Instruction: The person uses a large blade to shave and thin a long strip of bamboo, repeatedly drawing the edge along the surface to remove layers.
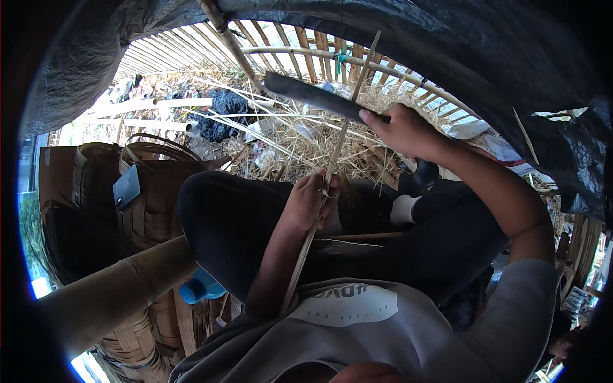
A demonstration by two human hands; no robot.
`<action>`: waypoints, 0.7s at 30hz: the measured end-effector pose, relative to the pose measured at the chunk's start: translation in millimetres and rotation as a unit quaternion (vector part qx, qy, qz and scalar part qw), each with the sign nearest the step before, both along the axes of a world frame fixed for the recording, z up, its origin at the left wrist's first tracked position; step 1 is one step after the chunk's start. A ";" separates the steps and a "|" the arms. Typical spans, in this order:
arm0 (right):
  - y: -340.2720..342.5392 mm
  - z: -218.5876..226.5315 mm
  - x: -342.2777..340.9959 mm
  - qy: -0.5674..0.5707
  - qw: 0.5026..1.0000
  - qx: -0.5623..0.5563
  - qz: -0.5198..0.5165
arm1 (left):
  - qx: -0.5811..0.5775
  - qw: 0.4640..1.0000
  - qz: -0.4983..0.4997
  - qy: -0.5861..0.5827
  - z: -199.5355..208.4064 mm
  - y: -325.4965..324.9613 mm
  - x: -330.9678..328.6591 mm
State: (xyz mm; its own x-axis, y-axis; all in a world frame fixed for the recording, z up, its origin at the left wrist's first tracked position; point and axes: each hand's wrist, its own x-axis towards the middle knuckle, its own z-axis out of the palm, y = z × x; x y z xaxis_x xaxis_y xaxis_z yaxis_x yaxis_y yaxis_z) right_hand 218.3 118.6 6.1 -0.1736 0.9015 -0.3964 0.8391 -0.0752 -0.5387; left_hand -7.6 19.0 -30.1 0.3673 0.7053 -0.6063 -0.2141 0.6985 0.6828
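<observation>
My left hand (310,199) is closed around a long, thin bamboo strip (297,271) in front of my lap. The strip slants from beside my left forearm up past the hand to a pointed far end. My right hand (407,132) grips the handle of a machete (306,94), most of the handle hidden by the fingers. Its dark, broad blade points left and crosses the strip's upper part, well beyond my left hand. I cannot tell whether the edge is cutting into the bamboo or only resting against it.
Bamboo shavings (364,156) litter the ground ahead, with a black bundle (223,115) to their left. Beyond stands a slatted bamboo fence (313,52). At left are a thick bamboo pole (121,287), a phone (127,187) and a blue bottle (203,287). Dark tarpaulin (498,57) hangs overhead.
</observation>
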 end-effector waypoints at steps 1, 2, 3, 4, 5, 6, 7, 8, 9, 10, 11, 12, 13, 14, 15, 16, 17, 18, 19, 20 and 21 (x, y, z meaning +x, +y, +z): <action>-8.6 -13.4 -2.3 0.004 0.997 0.068 0.048 | 0.002 1.000 0.001 -0.009 0.6 -1.0 0.2; -10.0 2.0 -9.2 -0.001 0.998 0.017 0.061 | 0.003 1.000 0.005 -0.016 0.8 -3.9 -3.8; -6.7 3.2 -9.4 0.001 0.998 0.004 0.057 | 0.004 1.000 0.009 -0.022 1.0 -5.8 -6.4; 1.5 2.6 -8.3 0.002 0.999 -0.008 0.053 | 0.002 1.000 0.008 -0.006 1.5 -4.8 -6.0; 9.9 0.8 -5.4 0.003 0.999 -0.021 0.048 | -0.002 1.000 0.006 0.009 1.9 -3.0 -3.3; 20.8 3.9 -1.1 -0.038 0.997 0.019 0.063 | -0.002 1.000 0.006 0.023 4.2 -1.1 -1.9; 23.4 8.2 4.9 0.006 1.000 -0.028 0.009 | -0.002 1.000 0.003 0.015 5.0 -1.8 -2.9; 23.4 11.0 3.4 0.005 0.999 -0.037 -0.006 | 0.001 1.000 0.000 0.005 4.4 -1.0 -4.4; 20.3 13.9 1.5 0.004 0.999 -0.045 -0.021 | 0.003 1.000 -0.002 -0.004 4.3 -0.2 -6.0; 10.9 13.8 -5.7 0.023 0.999 -0.048 -0.003 | 0.004 1.000 0.005 -0.007 5.0 0.8 -7.8; -1.2 10.4 -13.2 0.041 0.998 -0.051 0.014 | 0.003 1.000 0.012 -0.009 5.1 1.0 -9.1; -7.1 -6.1 -12.8 0.036 0.998 0.026 0.049 | 0.001 1.000 0.014 -0.014 4.7 1.1 -7.4; -13.2 -22.4 -12.2 0.022 0.991 0.107 0.082 | 0.000 1.000 0.014 -0.008 4.5 1.1 -4.7; -7.0 -8.8 -16.3 0.015 0.997 0.033 0.071 | -0.002 1.000 0.019 0.004 4.4 -0.3 -7.1; 0.1 0.9 -17.3 0.006 0.997 -0.043 0.058 | -0.006 1.000 0.022 0.014 3.9 -2.1 -8.2; 4.2 -0.7 -15.3 -0.005 0.999 -0.021 0.049 | 0.001 1.000 0.014 0.015 3.1 -2.4 -7.8; 11.6 0.8 -9.4 -0.017 0.999 0.005 0.043 | 0.012 1.000 0.009 0.014 4.2 -0.3 -5.3; 20.6 -0.3 -6.9 -0.002 0.999 0.021 0.037 | 0.024 1.000 0.003 0.015 5.4 1.0 -4.2; 20.9 1.4 0.4 0.015 1.000 -0.019 0.002 | 0.018 1.000 0.004 0.011 5.8 0.6 -4.7; 14.6 3.1 -3.4 0.014 0.999 -0.036 -0.006 | 0.014 1.000 0.004 0.006 4.1 1.6 -5.0; 4.7 3.9 -6.9 0.012 0.998 -0.054 -0.015 | 0.008 1.000 0.002 0.001 3.5 1.9 -4.7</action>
State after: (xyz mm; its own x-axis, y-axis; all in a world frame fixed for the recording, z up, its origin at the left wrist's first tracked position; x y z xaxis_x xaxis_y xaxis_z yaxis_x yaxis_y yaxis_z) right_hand 211.4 123.4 10.1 -0.1574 0.8586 -0.4878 0.8224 -0.1595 -0.5461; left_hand -12.3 20.9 -26.6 0.3630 0.7168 -0.5954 -0.2168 0.6864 0.6941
